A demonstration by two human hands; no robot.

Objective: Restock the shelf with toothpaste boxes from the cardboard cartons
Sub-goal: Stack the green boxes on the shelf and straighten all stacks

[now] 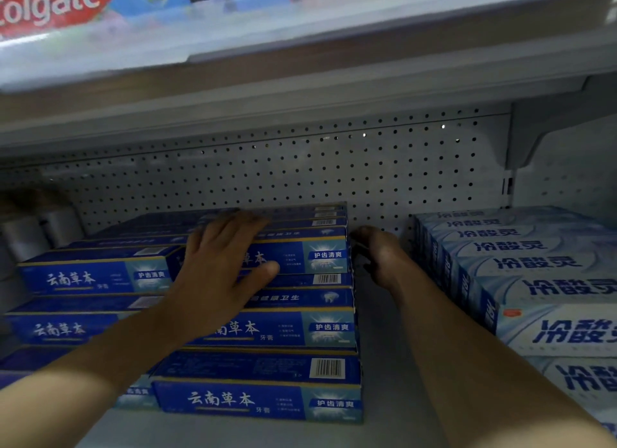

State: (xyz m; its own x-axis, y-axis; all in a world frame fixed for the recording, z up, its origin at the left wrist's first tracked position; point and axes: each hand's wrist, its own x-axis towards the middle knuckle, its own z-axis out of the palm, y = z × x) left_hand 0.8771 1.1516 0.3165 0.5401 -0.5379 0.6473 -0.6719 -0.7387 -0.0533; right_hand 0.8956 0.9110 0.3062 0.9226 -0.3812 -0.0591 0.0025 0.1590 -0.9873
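1. I am reaching both my arms into the shelf (380, 364), under the upper shelf board (300, 90).
2. My left hand (217, 267) is lying flat on the top front box of the dark blue toothpaste boxes (260, 327). The fingers are spread and almost straight, pointing to the back, and the thumb is pressing on the front face of that top box. This grip is not curling round anything; it is only resting and pressing.
3. My right hand (377, 257) is sitting in the gap just beside the right end of the blue stack, near its top rows. It is in shadow. The fingers are looking bent toward the end of the boxes, but I cannot tell if this grip is holding something or only touching.
4. The dark blue boxes are standing in stepped rows, three levels high at the front, with more rows going back to the perforated back panel (300, 173).
5. On the right, apart from the blue stack by the bare gap, the pale blue toothpaste boxes (534, 264) are lying in rows from front to back.
6. At the far left, some silver cylinders (40, 233) are standing behind the blue boxes; they are blurred.
7. Above, a red Colgate package (43, 6) is showing on the upper shelf.
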